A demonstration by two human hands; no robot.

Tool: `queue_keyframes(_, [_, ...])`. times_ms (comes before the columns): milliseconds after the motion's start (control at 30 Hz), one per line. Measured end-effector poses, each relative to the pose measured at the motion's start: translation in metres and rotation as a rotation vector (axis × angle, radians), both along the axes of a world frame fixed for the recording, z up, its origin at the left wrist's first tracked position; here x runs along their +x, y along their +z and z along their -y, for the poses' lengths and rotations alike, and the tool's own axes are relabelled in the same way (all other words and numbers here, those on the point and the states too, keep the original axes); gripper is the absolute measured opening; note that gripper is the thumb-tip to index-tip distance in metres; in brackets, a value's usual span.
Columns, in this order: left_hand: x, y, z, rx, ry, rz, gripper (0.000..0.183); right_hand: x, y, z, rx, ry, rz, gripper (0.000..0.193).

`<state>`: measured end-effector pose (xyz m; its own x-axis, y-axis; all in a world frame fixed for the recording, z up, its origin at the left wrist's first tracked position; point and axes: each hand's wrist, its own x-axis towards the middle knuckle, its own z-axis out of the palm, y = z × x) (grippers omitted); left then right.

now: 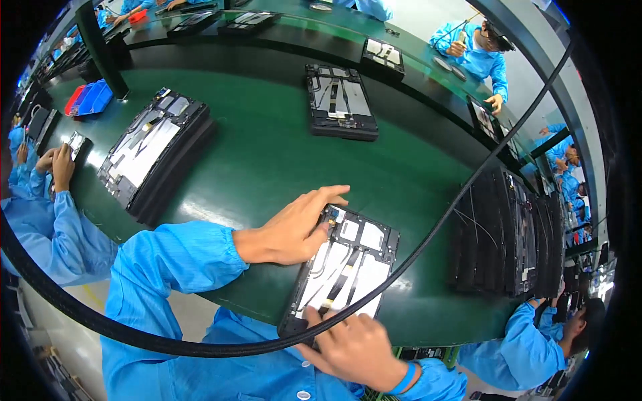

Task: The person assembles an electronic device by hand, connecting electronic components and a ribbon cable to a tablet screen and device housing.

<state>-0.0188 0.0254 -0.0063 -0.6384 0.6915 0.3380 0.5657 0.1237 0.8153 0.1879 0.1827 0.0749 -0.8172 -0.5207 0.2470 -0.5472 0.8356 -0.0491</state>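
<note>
A tablet-like device (pixel 354 260) with its back off lies on the green table in front of me, showing white panels, black ribbon cables and a dark frame. My left hand (pixel 294 227) rests on its far left corner, fingers stretched past the edge and the thumb over the board. At the near end is my right hand (pixel 354 344), its index finger on top and its thumb by the near edge, closed on the device. Part of this hand is slightly blurred. Whatever lies under the fingers is hidden.
Stacked open devices stand on the left (pixel 150 154), at the far middle (pixel 341 100) and, on edge, at the right (pixel 508 234). A thick black cable (pixel 428 234) arcs across the view. A blue bin (pixel 93 99) sits far left, beyond a co-worker's hands (pixel 61 166).
</note>
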Motion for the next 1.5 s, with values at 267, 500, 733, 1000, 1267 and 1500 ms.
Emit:
queue_keyframes(267, [-0.023, 0.018, 0.015, -0.124, -0.276, 0.127, 0.085, -0.128, -0.041, -0.077, -0.557, -0.132, 0.012, 0.041])
queue_keyframes(500, [-0.022, 0.026, 0.018, -0.166, -0.320, 0.171, 0.088, -0.129, -0.049, -0.074, -0.679, -0.201, 0.074, 0.020])
queue_keyframes(733, [-0.028, 0.035, 0.020, -0.194, -0.395, 0.258, 0.096, -0.129, -0.047, -0.075, -0.672, -0.230, 0.061, 0.013])
queue_keyframes(1000, [-0.027, 0.031, 0.018, -0.187, -0.410, 0.230, 0.096, -0.127, -0.044, -0.076, -0.591, -0.258, 0.035, 0.014])
queue_keyframes(1267, [-0.012, 0.038, 0.012, -0.182, -0.330, 0.241, 0.099, -0.127, -0.043, -0.085, -0.628, -0.146, 0.108, 0.017])
queue_keyframes(1500, [-0.006, 0.026, 0.011, -0.132, -0.271, 0.213, 0.100, -0.128, -0.034, -0.093, -0.645, -0.108, 0.318, 0.018])
